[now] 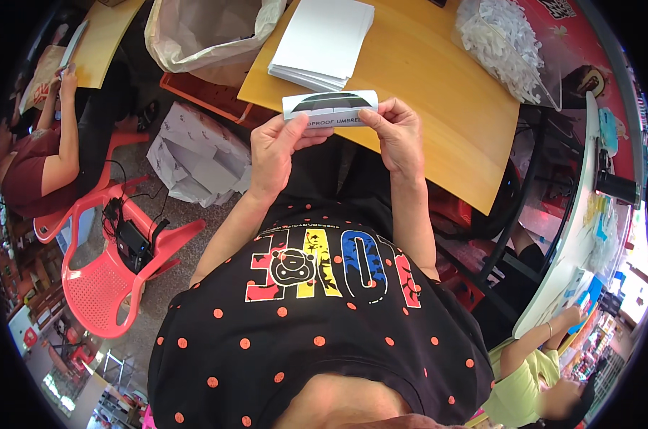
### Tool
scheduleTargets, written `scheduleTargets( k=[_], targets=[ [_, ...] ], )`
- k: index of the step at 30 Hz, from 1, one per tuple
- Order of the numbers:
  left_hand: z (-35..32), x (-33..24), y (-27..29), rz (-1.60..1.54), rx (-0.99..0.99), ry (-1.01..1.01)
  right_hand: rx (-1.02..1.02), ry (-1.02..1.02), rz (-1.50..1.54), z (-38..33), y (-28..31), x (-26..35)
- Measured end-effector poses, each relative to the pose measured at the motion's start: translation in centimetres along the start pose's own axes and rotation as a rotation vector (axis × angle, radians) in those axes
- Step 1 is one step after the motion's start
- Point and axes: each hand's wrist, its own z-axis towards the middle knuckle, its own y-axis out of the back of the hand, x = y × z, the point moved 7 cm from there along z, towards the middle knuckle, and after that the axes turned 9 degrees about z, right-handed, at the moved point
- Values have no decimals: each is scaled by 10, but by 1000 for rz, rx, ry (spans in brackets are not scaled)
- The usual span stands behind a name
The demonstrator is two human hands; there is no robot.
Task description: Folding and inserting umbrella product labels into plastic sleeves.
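We pinch a small printed card (331, 107) between both hands: left hand (277, 146) clamped on its left end, right hand (397, 132) on its right (above the table (438, 86) edge).

Small white card strip (330, 107) with a dark curved shape printed on it, held flat and level, upper middle of the frame, edge-on over the worktop edge.
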Motion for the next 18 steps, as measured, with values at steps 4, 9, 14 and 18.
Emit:
scheduleTargets(
  k=[4,9,14,18],
  targets=[
    [0,-2,-3,134,-25,-47,-17,-3,-3,0,1,0],
    [2,0,-2,112,-6,-22,-18,-9,-1,-2,4,-3],
    [5,2,6,123,-40,-31,-22,29,-170,-3,-3,3],
    [6,-3,13,163,-71,-72,-10,325,-736,-12,-19,40]
  ],
)
